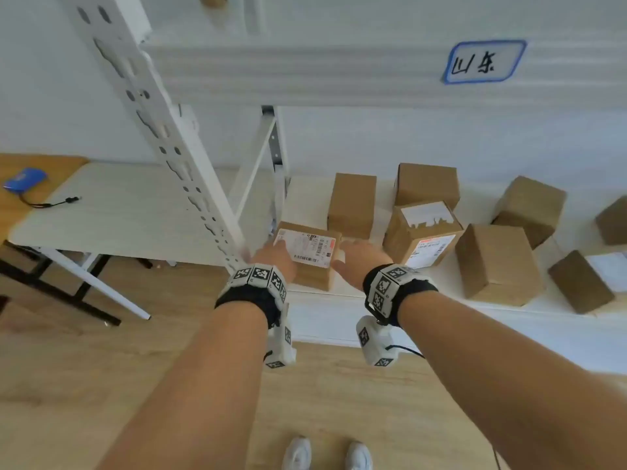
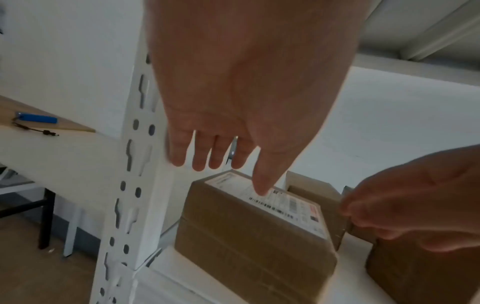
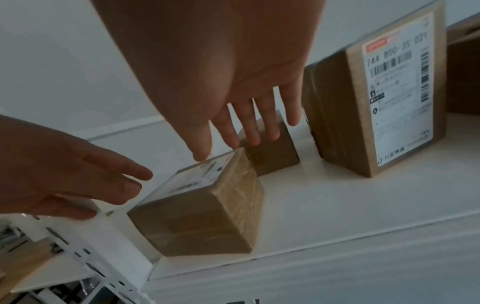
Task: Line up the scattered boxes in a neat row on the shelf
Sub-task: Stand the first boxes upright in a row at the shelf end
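Reaching in with both hands now, left hand (image 1: 279, 258) and right hand (image 1: 361, 262) flanking the labelled box (image 1: 307, 256) at the shelf's (image 1: 342, 317) front-left corner. Each grip is released, fingers straight, not yet closed on it; contact I cannot tell. Progress looks early: the other boxes (image 1: 498, 262) off toward 2 and 3 o'clock sit at odd angles, staggered front to back. No row is formed; nearly everything remains.

brown boxes (image 1: 498, 262), white shelf (image 1: 339, 320), blue pouch (image 1: 25, 179).
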Action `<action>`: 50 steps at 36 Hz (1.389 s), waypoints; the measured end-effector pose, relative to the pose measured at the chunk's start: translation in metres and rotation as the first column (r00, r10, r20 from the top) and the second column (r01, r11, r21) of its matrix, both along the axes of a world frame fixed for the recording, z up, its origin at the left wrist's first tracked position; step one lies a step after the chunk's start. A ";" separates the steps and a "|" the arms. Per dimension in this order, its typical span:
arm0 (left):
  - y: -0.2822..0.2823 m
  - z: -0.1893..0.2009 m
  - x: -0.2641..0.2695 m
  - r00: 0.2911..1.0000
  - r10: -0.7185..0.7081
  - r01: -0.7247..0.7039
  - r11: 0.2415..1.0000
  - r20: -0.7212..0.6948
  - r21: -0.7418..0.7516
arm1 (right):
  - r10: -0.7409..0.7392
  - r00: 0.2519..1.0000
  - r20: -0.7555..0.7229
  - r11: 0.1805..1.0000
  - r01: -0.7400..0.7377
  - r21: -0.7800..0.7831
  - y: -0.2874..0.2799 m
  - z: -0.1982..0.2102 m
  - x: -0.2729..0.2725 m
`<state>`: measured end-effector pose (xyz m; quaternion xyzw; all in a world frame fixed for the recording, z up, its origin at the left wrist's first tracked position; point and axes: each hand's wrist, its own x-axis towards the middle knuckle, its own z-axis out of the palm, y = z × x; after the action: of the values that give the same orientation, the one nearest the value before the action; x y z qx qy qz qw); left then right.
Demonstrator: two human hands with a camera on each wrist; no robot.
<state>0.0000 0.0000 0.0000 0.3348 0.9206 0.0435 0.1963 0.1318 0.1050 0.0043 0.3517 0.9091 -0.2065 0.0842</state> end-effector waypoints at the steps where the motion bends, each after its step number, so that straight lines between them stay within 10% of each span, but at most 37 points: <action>1: 0.001 -0.002 -0.003 1.000 0.004 -0.004 1.000 0.009 -0.024 | -0.015 1.000 0.023 1.000 0.015 -0.016 -0.001 -0.001 -0.002; 27: 0.029 -0.023 -0.041 0.984 -0.178 0.177 0.984 -0.006 -0.031 | -0.309 0.949 0.064 0.915 0.315 -0.253 0.011 -0.027 -0.028; 35: 0.019 -0.029 -0.034 0.967 -0.182 0.201 0.975 0.181 -0.094 | -0.493 0.861 0.129 0.739 0.492 -0.460 0.010 -0.033 -0.025; 41: 0.015 -0.028 -0.022 0.964 -0.153 0.138 0.987 0.219 0.080 | -0.543 0.836 0.079 0.653 0.479 -0.586 0.006 -0.028 -0.035; 50: 0.016 -0.012 -0.029 0.985 0.044 -0.113 0.899 0.169 0.424 | -0.554 0.777 -0.299 0.797 0.391 -0.461 0.009 -0.013 -0.055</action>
<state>-0.0287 0.0162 -0.0116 0.3280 0.8829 0.2799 0.1862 0.0771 0.1139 -0.0089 0.4970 0.7280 -0.4607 -0.1035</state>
